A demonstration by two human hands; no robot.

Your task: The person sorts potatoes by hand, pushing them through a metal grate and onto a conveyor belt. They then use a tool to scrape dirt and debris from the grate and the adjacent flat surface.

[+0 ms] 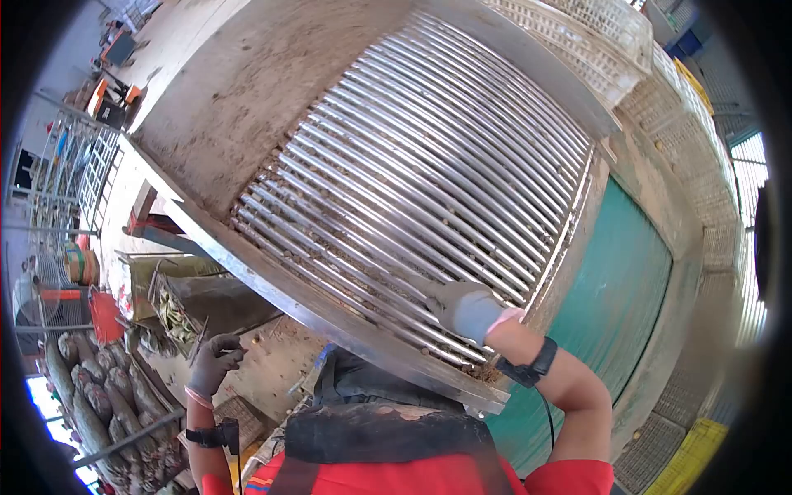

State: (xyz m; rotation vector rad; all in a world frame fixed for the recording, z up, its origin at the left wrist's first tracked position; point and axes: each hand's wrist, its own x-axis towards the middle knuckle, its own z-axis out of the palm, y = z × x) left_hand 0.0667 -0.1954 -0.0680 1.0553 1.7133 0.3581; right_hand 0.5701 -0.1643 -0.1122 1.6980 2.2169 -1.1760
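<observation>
My right hand (464, 310), in a grey glove, rests at the near edge of a bank of shiny metal rollers (429, 157). Its fingers stretch leftward over the bars, and nothing shows in them; the fingertips blend with the dirt. Brown soil and small clods lie between the rollers. Off to the left, my left hand (216, 363), also gloved, is raised beside the machine's metal rim (285, 301). Its fingers are curled, and a thin dark stick-like thing (199, 337) runs along it, apparently held. What kind of thing it is cannot be made out.
A green belt or sheet (615, 272) lies right of the rollers. White plastic crates (668, 140) are stacked along the right. Filled long sacks (107, 396) lie at lower left, near an open bag of leafy matter (175, 318). A yellow crate (689, 458) stands at lower right.
</observation>
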